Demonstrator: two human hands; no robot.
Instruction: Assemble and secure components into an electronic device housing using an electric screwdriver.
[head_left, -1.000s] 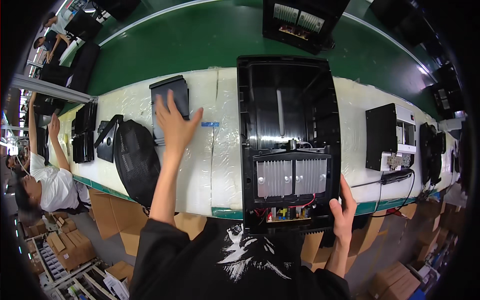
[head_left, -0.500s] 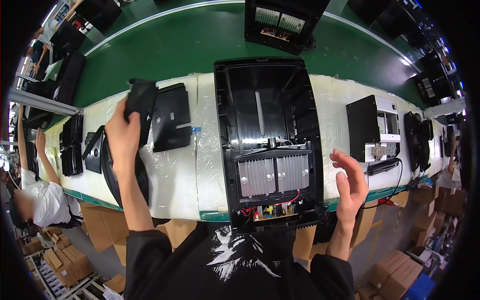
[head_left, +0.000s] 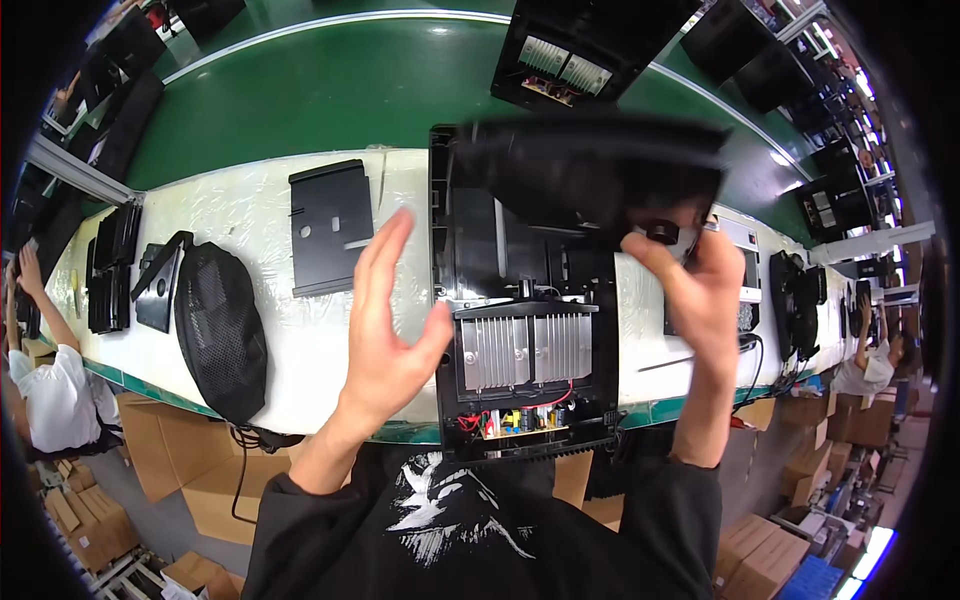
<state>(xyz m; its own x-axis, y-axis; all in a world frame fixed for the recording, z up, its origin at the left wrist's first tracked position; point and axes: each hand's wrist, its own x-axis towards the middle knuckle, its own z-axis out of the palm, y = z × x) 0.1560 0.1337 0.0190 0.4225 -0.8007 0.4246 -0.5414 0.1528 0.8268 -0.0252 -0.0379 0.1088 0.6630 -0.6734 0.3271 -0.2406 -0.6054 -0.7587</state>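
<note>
A long, black rectangular housing [head_left: 472, 265] lies open in front of me, showing two silver finned heat sinks [head_left: 495, 352] and a small circuit board [head_left: 522, 422] with red wires at its near end. My right hand [head_left: 708, 290] grips a black plastic panel [head_left: 600, 170] by its right corner, the thumb at its near edge. Motion smears this panel, which hangs over the far half of the housing and hides part of it. Beside the housing's left wall, my left hand [head_left: 388, 335] is raised, empty, its fingers stretched out.
Left on the wrapped bench lie a flat black panel with cutouts [head_left: 328, 225] and a black mesh bag [head_left: 222, 330]. A white-and-black box [head_left: 742, 236] is partly hidden behind my right hand. Another black housing [head_left: 600, 40] stands on the green surface beyond. Co-workers sit at both sides.
The left hand, which held a black piece at the left, is now empty and nearer the housing. The right hand, empty before, has moved up and now holds a black panel over the housing.
</note>
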